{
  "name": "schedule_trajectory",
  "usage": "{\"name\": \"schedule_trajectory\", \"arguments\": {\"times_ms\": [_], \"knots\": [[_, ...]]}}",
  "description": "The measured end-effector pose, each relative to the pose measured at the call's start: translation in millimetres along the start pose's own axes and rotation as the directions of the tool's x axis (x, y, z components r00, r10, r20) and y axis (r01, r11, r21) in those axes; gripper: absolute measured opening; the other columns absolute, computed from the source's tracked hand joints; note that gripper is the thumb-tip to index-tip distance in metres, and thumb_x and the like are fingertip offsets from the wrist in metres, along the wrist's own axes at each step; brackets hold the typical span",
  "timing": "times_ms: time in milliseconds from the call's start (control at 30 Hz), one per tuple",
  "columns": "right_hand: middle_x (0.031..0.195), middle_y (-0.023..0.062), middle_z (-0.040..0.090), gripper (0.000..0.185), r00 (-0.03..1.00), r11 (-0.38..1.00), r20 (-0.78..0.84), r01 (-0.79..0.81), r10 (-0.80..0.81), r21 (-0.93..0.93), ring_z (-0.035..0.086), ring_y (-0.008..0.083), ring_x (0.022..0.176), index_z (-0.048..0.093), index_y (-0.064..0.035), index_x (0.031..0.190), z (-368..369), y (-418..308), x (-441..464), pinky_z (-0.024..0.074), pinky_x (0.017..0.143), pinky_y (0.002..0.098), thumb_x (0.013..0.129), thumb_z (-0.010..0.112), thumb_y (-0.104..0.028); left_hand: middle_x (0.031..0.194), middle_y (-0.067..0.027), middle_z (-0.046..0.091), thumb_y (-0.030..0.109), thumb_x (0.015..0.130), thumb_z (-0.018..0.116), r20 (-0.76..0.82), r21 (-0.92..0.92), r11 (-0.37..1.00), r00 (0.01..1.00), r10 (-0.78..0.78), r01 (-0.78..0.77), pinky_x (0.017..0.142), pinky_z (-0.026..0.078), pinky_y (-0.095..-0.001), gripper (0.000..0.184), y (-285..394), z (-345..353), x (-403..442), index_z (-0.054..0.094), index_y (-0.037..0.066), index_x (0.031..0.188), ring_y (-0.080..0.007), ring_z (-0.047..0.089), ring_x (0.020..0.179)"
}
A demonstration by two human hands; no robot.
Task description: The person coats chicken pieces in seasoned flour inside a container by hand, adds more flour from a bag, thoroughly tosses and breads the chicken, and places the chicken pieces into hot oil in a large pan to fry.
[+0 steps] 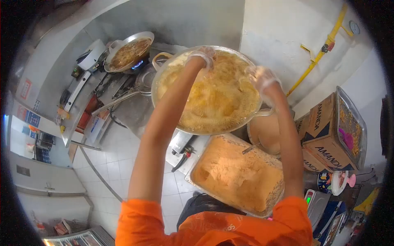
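Note:
A wide metal pan (221, 92) of bubbling yellow oil, with pale food frying in it, stands in front of me. Over the pan's upper left part is my left hand (202, 59), in a clear plastic glove; its fingers are blurred in the steam. My right hand (262, 80), also gloved in clear plastic, is at the pan's right rim, and its fingers are smeared by motion. Whether either hand holds anything cannot be made out. Below the pan, close to my body, lies a metal tray (191, 174) of orange-tinted flour.
A second pan (130, 52) sits over a blue flame at the upper left. A long-handled strainer (145, 80) lies left of the big pan. Beyond my right arm are a bowl of flour (262, 131), cardboard boxes (324, 131) bearing a tray (363, 135), and a scale (318, 205).

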State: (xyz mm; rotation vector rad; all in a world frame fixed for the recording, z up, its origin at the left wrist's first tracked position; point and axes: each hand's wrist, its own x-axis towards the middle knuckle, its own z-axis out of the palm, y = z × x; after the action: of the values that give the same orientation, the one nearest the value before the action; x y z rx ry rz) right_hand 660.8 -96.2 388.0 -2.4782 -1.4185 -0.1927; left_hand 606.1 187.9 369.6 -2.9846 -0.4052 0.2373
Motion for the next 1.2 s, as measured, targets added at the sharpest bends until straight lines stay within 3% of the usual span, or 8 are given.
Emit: {"name": "schedule_trajectory", "arguments": {"times_ms": [233, 300, 433, 567, 900, 1033, 1133, 1200], "knots": [[0.080, 0.0100, 0.060, 0.019, 0.936, 0.992, -0.331, 0.123, -0.118, -0.006, 0.056, 0.0238, 0.057, 0.061, -0.0080, 0.099, -26.4, -0.5, -226.8, 0.0484, 0.056, 0.0330, 0.082, 0.059, -0.019, 0.107, -0.0113, 0.062, 0.023, 0.084, 0.052, -0.262, 0.233, 0.967, 0.964, -0.043, 0.107, 0.081, 0.049, -0.0360, 0.025, -44.3, 100.3, 113.4, 0.063, 0.010, 0.101, -0.0259, 0.059, 0.097], [0.077, 0.0076, 0.062, 0.026, 0.972, 0.996, -0.230, -0.028, 0.047, 0.083, 0.059, 0.0210, 0.059, 0.057, -0.0090, 0.107, -2.2, 5.6, -294.6, 0.0478, 0.054, 0.0287, 0.083, 0.059, -0.019, 0.106, -0.0097, 0.062, 0.024, 0.085, 0.050, -0.041, 0.160, 0.972, 0.985, -0.170, 0.174, 0.079, 0.049, -0.0344, 0.025, -2.1, 17.4, 72.6, 0.063, 0.011, 0.101, -0.0245, 0.060, 0.095], [0.085, 0.0068, 0.062, 0.033, 0.796, 0.768, 0.334, -0.591, 0.505, 0.247, 0.059, 0.0215, 0.071, 0.053, -0.0089, 0.115, 73.7, 1.8, -401.4, 0.0455, 0.062, 0.0301, 0.085, 0.057, -0.024, 0.095, -0.0087, 0.063, 0.029, 0.086, 0.050, -0.297, 0.486, 0.841, 0.861, 0.414, -0.237, 0.072, 0.051, -0.0331, 0.023, 52.3, -52.2, 22.0, 0.063, 0.016, 0.100, -0.0216, 0.062, 0.084], [0.094, 0.0072, 0.060, 0.038, 0.470, 0.614, 0.632, -0.789, 0.617, -0.012, 0.056, 0.0236, 0.082, 0.051, -0.0076, 0.118, 195.6, 14.4, -479.3, 0.0425, 0.071, 0.0332, 0.086, 0.056, -0.027, 0.093, -0.0133, 0.062, 0.025, 0.080, 0.056, -0.299, -0.194, 0.906, 0.903, 0.310, -0.375, 0.075, 0.049, -0.0372, 0.026, 160.4, -85.7, -173.2, 0.062, 0.014, 0.103, -0.0257, 0.060, 0.083], [0.117, 0.0083, 0.056, 0.050, 0.507, 0.503, 0.697, -0.831, 0.506, 0.239, 0.050, 0.0289, 0.108, 0.046, -0.0042, 0.127, 368.8, 85.5, -444.1, 0.0351, 0.095, 0.0409, 0.088, 0.053, -0.035, 0.127, -0.0170, 0.042, 0.042, 0.076, 0.058, 0.277, -0.618, 0.784, 0.951, 0.141, 0.064, 0.098, 0.035, -0.0387, 0.063, 279.4, 317.6, -274.5, 0.042, 0.008, 0.127, -0.0283, 0.042, 0.118], [0.124, 0.0070, 0.052, 0.048, 0.520, -0.196, 0.632, -0.663, 0.574, 0.723, 0.040, 0.0311, 0.123, 0.048, -0.0057, 0.124, 344.3, 11.1, -428.9, 0.0240, 0.106, 0.0427, 0.088, 0.054, -0.037, 0.145, -0.0134, 0.025, 0.050, 0.080, 0.051, 0.275, -0.597, 0.796, 0.908, 0.316, -0.097, 0.105, 0.026, -0.0393, 0.077, 339.7, 522.1, -226.4, 0.024, 0.012, 0.141, -0.0257, 0.029, 0.131], [0.116, 0.0068, 0.057, 0.040, 0.511, -0.167, 0.689, -0.729, 0.514, 0.664, 0.042, 0.0328, 0.120, 0.056, -0.0063, 0.114, 370.3, 36.5, -473.5, 0.0270, 0.105, 0.0427, 0.089, 0.051, -0.037, 0.145, -0.0107, 0.024, 0.047, 0.084, 0.047, 0.166, -0.696, 0.674, 0.858, 0.487, -0.248, 0.107, 0.025, -0.0387, 0.068, 327.6, 509.5, -240.6, 0.025, 0.015, 0.141, -0.0243, 0.028, 0.131], [0.116, 0.0081, 0.058, 0.038, 0.562, 0.370, 0.701, -0.824, 0.439, 0.430, 0.044, 0.0327, 0.118, 0.056, -0.0057, 0.113, 317.1, 24.7, -475.7, 0.0294, 0.103, 0.0424, 0.090, 0.047, -0.035, 0.142, -0.0102, 0.029, 0.042, 0.087, 0.045, 0.240, -0.691, 0.705, 0.868, 0.436, -0.163, 0.106, 0.027, -0.0381, 0.059, 297.3, 420.2, -274.3, 0.031, 0.015, 0.138, -0.0240, 0.032, 0.128]]}}
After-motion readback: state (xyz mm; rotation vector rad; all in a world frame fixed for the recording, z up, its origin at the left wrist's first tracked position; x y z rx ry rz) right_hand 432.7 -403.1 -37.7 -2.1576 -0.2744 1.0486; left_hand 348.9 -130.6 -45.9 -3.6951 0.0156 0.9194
